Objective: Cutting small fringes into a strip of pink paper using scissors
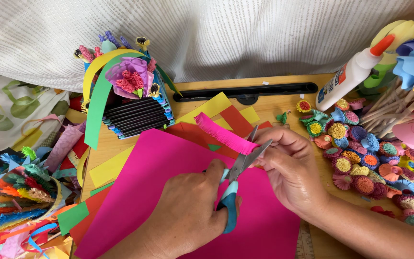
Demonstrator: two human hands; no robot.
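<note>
**Fringing a pink paper strip with scissors**

The left hand (pixel 183 216) has its grip closed through the blue handles of the steel-bladed scissors (pixel 238 184), whose blades stand parted around the lower end of the narrow magenta paper strip with a fringed edge (pixel 224 134). The right hand (pixel 291 170) pinches that same end between thumb and fingers, its grip clamped on the paper just beside the blades.

The strip is held in the air above the large magenta sheet of card (pixel 178 192) that lies on the wooden surface (pixel 269 108). Its long axis runs on a diagonal, from the pinched end near the scissors up and away to the free end at the upper left; the cut fringe faces up and to the right.

To cut well, I judge, each snip should run square across the strip and stop short of the uncut edge, evenly spaced, with the pinching fingers close to the blades yet out of their path.

Around them lie yellow and red paper sheets (pixel 216 108), a heap of small rolled paper flowers (pixel 360 158) and a white glue bottle with an orange cap (pixel 348 74).
</note>
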